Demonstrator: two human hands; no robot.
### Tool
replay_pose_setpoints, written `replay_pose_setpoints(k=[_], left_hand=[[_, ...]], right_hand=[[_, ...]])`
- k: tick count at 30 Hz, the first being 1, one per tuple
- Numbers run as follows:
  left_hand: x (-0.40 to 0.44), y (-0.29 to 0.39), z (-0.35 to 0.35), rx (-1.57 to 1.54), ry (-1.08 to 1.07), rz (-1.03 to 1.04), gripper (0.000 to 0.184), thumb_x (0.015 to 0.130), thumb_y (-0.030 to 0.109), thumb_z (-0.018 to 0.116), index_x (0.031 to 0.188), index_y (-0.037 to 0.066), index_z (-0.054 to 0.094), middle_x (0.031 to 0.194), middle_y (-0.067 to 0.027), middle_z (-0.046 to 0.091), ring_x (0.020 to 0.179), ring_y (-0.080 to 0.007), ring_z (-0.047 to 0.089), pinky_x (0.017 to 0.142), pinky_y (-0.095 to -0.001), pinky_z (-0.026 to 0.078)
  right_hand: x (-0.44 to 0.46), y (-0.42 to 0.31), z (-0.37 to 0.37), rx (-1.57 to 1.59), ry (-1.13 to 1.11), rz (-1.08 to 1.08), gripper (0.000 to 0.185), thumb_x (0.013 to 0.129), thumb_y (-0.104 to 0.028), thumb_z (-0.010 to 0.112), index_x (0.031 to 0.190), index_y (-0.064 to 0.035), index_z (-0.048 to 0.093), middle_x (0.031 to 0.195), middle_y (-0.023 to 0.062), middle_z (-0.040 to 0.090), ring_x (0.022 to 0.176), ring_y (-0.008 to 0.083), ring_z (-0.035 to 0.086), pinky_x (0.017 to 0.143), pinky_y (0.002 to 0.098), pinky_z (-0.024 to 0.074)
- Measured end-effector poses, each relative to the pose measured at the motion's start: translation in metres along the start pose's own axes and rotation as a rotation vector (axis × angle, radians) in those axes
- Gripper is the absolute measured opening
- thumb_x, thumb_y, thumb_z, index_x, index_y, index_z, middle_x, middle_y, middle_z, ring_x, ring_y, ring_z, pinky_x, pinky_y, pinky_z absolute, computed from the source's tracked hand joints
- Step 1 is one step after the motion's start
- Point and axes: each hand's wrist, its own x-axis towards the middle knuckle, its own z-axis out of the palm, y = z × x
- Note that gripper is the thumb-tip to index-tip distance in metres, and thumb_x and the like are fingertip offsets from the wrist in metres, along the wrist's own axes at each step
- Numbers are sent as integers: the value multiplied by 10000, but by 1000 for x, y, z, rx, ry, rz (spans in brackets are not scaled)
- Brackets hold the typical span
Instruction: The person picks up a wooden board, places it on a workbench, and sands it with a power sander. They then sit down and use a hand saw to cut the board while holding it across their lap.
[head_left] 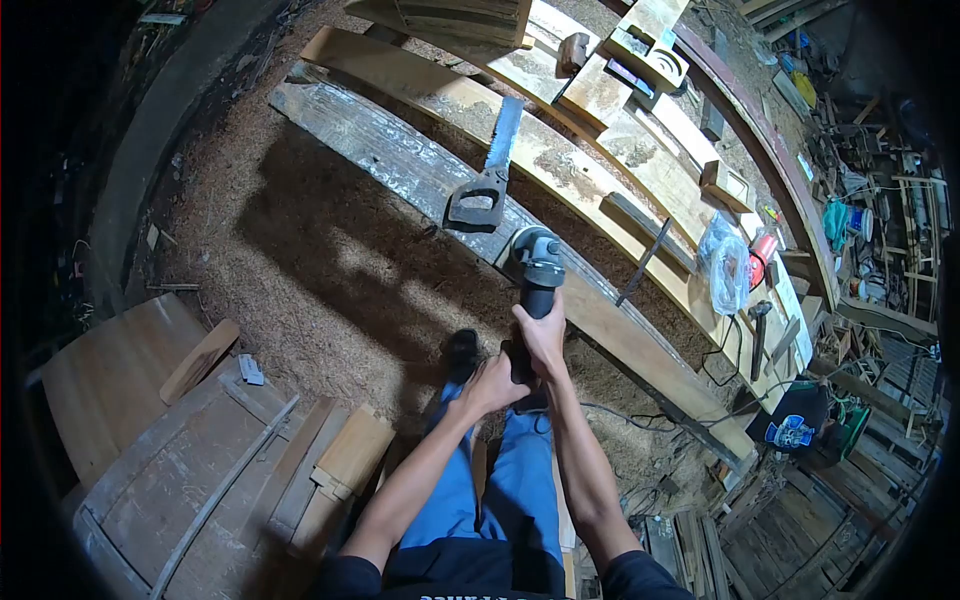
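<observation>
Both hands grip a dark angle grinder (541,275) in front of my body. My left hand (488,385) wraps round the rear end of its body. Farther forward, my right hand (543,335) is closed round the barrel. The grinder's round head lies at the near edge of a long weathered plank (390,150), over a paler board (640,360); whether the disc touches the wood I cannot tell. Just beyond the grinder, a handsaw (490,175) rests on the weathered plank, its blade pointing away from me.
Sawdust (300,290) covers the ground. On the far boards lie a clear plastic bag (728,265), a red power tool (763,255), a hammer (759,335) and wooden blocks. A cord (630,415) runs right from near my legs. Wooden panels (160,490) stand at lower left.
</observation>
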Motion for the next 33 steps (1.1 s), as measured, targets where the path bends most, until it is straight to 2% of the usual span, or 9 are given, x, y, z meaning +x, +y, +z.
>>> replay_pose_setpoints(k=[4,12,16,19,23,26,31,32,33], left_hand=[[-2,7,11,13,-52,-1,670,763,317,787,1196,-140,556,1140,-384,669,1101,-538,658,962,-556,554],[-1,12,-1,-30,52,-8,625,747,298,794,1136,-137,567,1110,-386,675,1098,-528,663,938,-552,560],[-4,13,5,11,12,14,658,764,327,791,1166,-137,556,1097,-379,681,1102,-524,664,940,-546,557],[-16,9,15,-81,-45,-4,709,760,330,793,1195,-174,551,1134,-407,666,1127,-536,653,976,-561,546],[-10,-16,28,-86,39,-40,645,765,333,800,1150,-130,570,1107,-376,681,1097,-541,653,949,-555,544],[3,-5,6,-82,60,-19,656,764,346,810,1128,-145,572,1102,-382,679,1092,-545,653,947,-551,548],[-9,-6,18,-51,5,17,683,776,394,826,1127,-137,579,1097,-398,674,1098,-546,656,939,-558,548],[-14,-5,19,-68,-71,-39,742,749,324,796,1232,-176,535,1190,-405,649,1157,-530,640,1004,-546,537],[-23,-2,18,-83,-6,-6,702,758,317,788,1213,-161,550,1141,-390,670,1114,-539,653,968,-551,551]], right_hand=[[0,15,-12,-35,42,-31,698,752,-208,817,1358,-18,528,965,142,687,771,230,676,712,398,567],[21,26,3,47,-49,-2,714,739,-222,816,1360,-9,535,1024,158,689,850,256,676,778,417,560],[11,19,-8,37,5,-39,663,731,-203,810,1310,-5,555,991,143,681,828,247,665,765,413,558],[-11,11,-16,6,-21,45,622,726,-192,810,1268,-13,562,931,130,690,781,239,677,723,407,561],[-8,18,-2,-10,-37,3,665,732,-191,808,1310,1,539,926,141,685,737,219,679,662,382,561],[0,2,4,37,-24,0,702,761,-181,801,1367,-8,492,917,137,675,716,216,665,645,386,559],[-6,21,-8,-7,13,-72,671,730,-195,806,1318,-16,536,944,131,680,754,223,665,697,387,556],[-9,31,-6,5,8,-79,662,723,-206,808,1299,-17,544,965,148,691,781,245,676,726,402,558],[-11,40,-5,-32,-3,-70,674,721,-221,809,1304,-10,542,987,169,700,830,273,691,769,424,561]])
